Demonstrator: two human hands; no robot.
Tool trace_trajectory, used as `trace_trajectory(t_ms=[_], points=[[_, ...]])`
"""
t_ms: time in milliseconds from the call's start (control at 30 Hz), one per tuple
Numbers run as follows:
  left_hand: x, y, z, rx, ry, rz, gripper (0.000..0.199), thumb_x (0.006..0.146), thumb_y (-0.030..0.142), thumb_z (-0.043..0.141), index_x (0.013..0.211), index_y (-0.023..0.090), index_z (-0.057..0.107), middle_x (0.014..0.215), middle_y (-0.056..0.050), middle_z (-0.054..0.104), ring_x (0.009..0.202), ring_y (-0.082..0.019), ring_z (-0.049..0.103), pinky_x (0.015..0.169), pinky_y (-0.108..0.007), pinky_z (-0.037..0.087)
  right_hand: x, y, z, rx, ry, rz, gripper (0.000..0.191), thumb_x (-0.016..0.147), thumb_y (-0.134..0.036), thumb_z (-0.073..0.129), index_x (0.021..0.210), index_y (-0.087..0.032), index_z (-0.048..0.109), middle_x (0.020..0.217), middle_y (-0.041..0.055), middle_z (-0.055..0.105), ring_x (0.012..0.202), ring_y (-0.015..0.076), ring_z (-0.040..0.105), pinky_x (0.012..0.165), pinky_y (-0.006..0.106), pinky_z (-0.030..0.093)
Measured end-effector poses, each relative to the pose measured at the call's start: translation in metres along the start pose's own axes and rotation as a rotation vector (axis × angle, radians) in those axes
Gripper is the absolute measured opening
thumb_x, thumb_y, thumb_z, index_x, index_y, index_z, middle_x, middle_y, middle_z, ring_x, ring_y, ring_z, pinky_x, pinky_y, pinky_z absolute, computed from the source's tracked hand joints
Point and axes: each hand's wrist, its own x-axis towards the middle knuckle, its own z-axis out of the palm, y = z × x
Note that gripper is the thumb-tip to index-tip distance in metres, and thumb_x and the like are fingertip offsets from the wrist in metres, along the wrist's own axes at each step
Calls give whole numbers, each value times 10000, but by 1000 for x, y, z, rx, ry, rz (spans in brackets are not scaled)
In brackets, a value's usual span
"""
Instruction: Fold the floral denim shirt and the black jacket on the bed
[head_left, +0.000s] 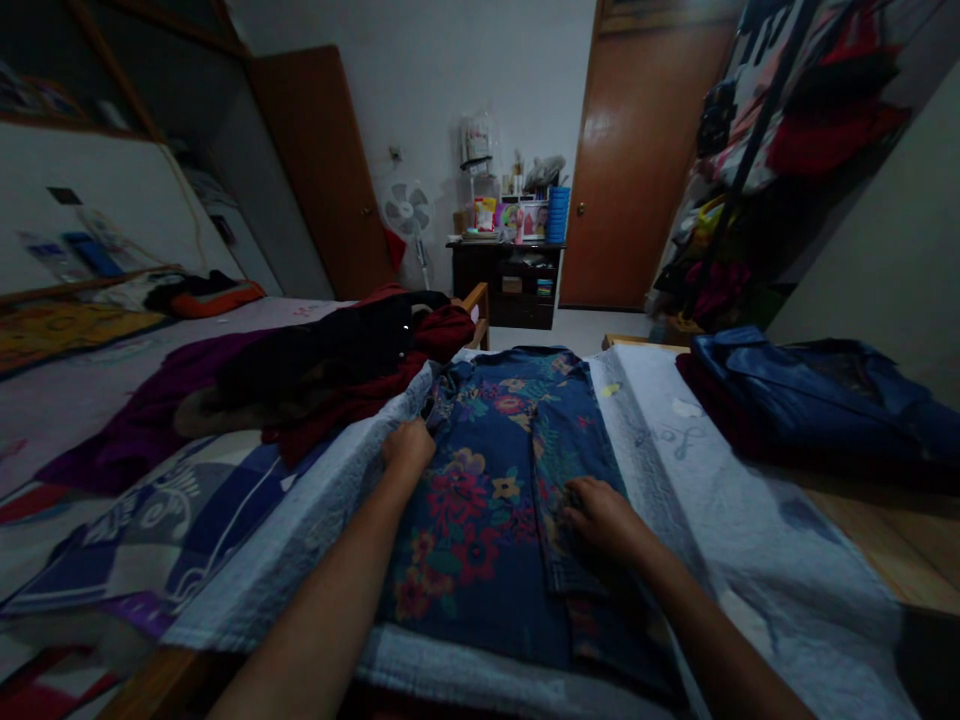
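On the pale cloth [675, 470] lies our floral shirt [495, 480], long axis running away from us. Left hand [409, 445] pinches its left edge; right hand [604, 515] presses flat, fingers spread (nothing gripped). Blue garments [810, 390] sit well right.

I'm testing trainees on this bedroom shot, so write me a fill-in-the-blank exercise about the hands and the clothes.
1. Both hands rest on a dark blue garment printed with ____.
2. The left hand lies at the garment's ____ edge.
3. The right hand lies flat, palm ____.
4. The folded blue clothes lie to the person's ____.

Missing words: flowers; left; down; right
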Motion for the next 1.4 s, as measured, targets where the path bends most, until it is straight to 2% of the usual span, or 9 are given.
trace_trajectory(t_ms=[133, 300, 500, 600, 733, 800, 967, 1100, 1400], points=[[-6, 12, -16, 137, 148, 152, 300, 891, 293, 448, 1082, 155, 634, 1164, -179, 595, 1088, -318, 584, 910, -415, 459, 25, -7, -1, 19, 88, -24, 342, 859, -277, 525, 1164, -151, 612, 1228, 135, 606, 1132, 241, 550, 963, 310, 387], [-4, 25, -32, 2, 57, 123, 278, 935, 329, 412, 1134, 200, 556, 966, -95, 664, 882, -243, 647, 769, -321, 476, 46, -15, 0, 96, -37, -79, 178, 849, -261, 525, 912, -181, 670, 968, 73, 695, 892, 191, 632, 792, 257, 433], [0, 30, -45, -248, 343, 112, 198, 932, 252, 403, 1074, 206, 534, 1009, -70, 661, 960, -223, 629, 822, -310, 465, 75, -18, -5, 203, -1, -95, 176, 842, -221, 523, 941, -176, 662, 977, 56, 697, 888, 171, 635, 772, 234, 428], [-3, 29, -47, -252, 459, 115, 230, 899, 189, 418, 1094, 175, 541, 1122, -111, 623, 1081, -237, 578, 931, -357, 443, 91, -22, 0, 138, 59, -98, 168, 843, -210, 525, 927, -168, 664, 995, 76, 692, 924, 179, 624, 822, 246, 419], [-20, 36, -35, -51, 567, 117, 435, 820, 191, 531, 1253, 157, 511, 1474, -182, 352, 1382, -375, 269, 1104, -588, 211, 112, -29, 8, 100, 91, -136, 185, 852, -204, 513, 954, -169, 663, 1043, 82, 680, 1001, 181, 602, 894, 255, 399], [-29, 44, -18, -10, 459, 291, 474, 829, 167, 502, 1303, 175, 494, 1502, -160, 326, 1409, -348, 234, 1129, -559, 195, 124, -31, 11, 80, 101, -159, 200, 853, -202, 513, 984, -167, 659, 1059, 84, 675, 1029, 186, 593, 920, 263, 392], [-23, 58, 37, -36, -26, 758, 390, 850, 117, 415, 1189, 213, 584, 1272, -77, 578, 1246, -206, 477, 1088, -349, 356, 157, -31, 13, 22, 117, -180, 211, 854, -194, 508, 992, -169, 667, 1058, 86, 683, 1023, 197, 602, 922, 274, 404], [1, 60, 68, -36, -88, 686, 386, 924, 266, 425, 1292, 185, 510, 1340, -97, 545, 1289, -216, 453, 1105, -376, 336, 185, -25, 8, 59, 178, -148, 248, 867, -208, 512, 1057, -164, 665, 1114, 97, 684, 1073, 205, 598, 948, 270, 395], [46, 78, 93, 64, -54, 330, 528, 920, 463, 447, 1358, 167, 457, 1468, -156, 430, 1358, -318, 353, 1065, -495, 325, 247, -3, 9, 106, 160, -37, 346, 883, -287, 509, 1172, -139, 631, 1139, 112, 684, 1045, 216, 622, 873, 277, 437]])
